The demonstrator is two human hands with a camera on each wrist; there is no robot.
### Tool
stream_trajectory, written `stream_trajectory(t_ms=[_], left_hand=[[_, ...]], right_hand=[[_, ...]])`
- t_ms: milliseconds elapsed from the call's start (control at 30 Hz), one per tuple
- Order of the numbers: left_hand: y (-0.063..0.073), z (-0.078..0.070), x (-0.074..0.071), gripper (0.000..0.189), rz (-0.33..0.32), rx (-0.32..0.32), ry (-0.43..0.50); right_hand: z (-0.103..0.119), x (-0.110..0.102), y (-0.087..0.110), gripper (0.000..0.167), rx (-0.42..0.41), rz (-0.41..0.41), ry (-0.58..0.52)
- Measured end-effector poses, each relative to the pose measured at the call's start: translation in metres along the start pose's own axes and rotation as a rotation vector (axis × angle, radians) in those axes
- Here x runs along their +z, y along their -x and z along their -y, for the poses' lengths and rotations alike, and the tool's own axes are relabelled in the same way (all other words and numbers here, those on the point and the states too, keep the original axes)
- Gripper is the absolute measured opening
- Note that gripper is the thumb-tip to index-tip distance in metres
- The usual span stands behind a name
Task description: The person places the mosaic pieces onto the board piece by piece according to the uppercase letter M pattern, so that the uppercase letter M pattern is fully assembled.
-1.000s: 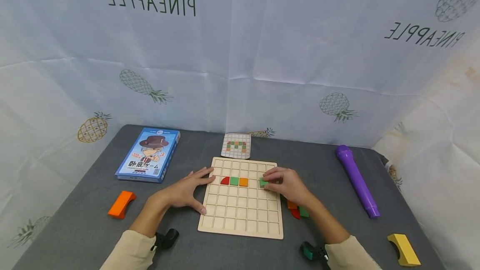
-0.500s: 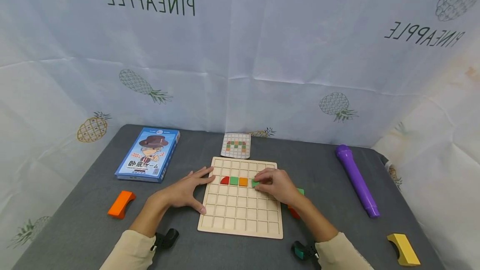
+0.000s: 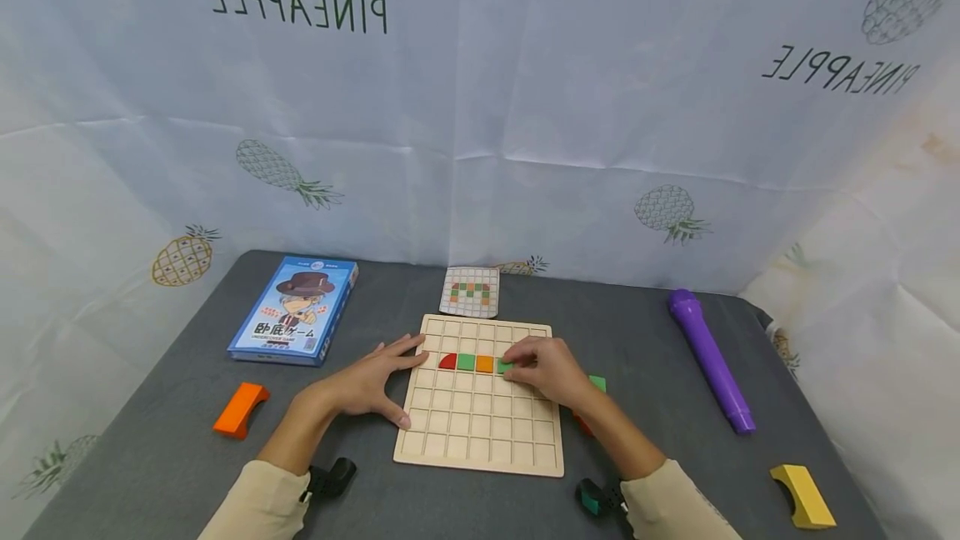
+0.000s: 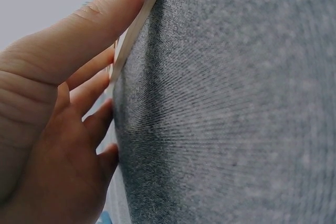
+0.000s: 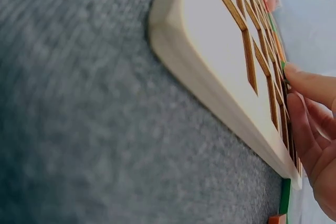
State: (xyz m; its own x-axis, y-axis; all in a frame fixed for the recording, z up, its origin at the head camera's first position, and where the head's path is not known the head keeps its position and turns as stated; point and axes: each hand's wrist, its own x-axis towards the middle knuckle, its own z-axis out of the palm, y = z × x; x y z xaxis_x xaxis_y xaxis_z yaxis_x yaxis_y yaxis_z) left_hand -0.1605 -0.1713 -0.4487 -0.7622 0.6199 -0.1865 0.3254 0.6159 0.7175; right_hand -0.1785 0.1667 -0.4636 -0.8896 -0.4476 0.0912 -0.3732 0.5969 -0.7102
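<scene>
A wooden grid board point(image 3: 480, 447) lies on the grey table. In one of its upper rows sit a red quarter-round tile point(image 3: 447, 362), a green square tile point(image 3: 466, 362) and an orange square tile point(image 3: 485, 364), side by side. Just right of the orange one, my right hand point(image 3: 549, 371) pinches another green tile point(image 3: 505, 366) at its cell, partly hidden by the fingers; the right wrist view has the thumb point(image 5: 307, 83) at its edge. My left hand point(image 3: 366, 382) spreads along the board's left edge, thumb and fingertips touching it.
Behind the board lies a pattern card point(image 3: 469, 292). More tiles, including a green one point(image 3: 597, 382), lie under my right forearm. Around stand a blue game box point(image 3: 295, 309), an orange arched block point(image 3: 241, 410), a purple microphone-shaped toy point(image 3: 712, 360) and a yellow arched block point(image 3: 803, 497).
My right hand has slid left across the board with the green tile, from a cell further right to the one beside the orange tile. The left hand stays where it was.
</scene>
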Motion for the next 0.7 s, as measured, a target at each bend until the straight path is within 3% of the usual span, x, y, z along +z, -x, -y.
stream_trajectory(t_ms=[233, 700], left_hand=[[-0.0005, 0.0014, 0.0004, 0.105, 0.003, -0.001, 0.001], [-0.001, 0.002, 0.0008, 0.105, 0.003, 0.003, 0.002]], right_hand=[[0.0029, 0.0022, -0.0024, 0.018, -0.024, 0.004, 0.01], [0.004, 0.0009, -0.0043, 0.019, 0.046, 0.031, -0.028]])
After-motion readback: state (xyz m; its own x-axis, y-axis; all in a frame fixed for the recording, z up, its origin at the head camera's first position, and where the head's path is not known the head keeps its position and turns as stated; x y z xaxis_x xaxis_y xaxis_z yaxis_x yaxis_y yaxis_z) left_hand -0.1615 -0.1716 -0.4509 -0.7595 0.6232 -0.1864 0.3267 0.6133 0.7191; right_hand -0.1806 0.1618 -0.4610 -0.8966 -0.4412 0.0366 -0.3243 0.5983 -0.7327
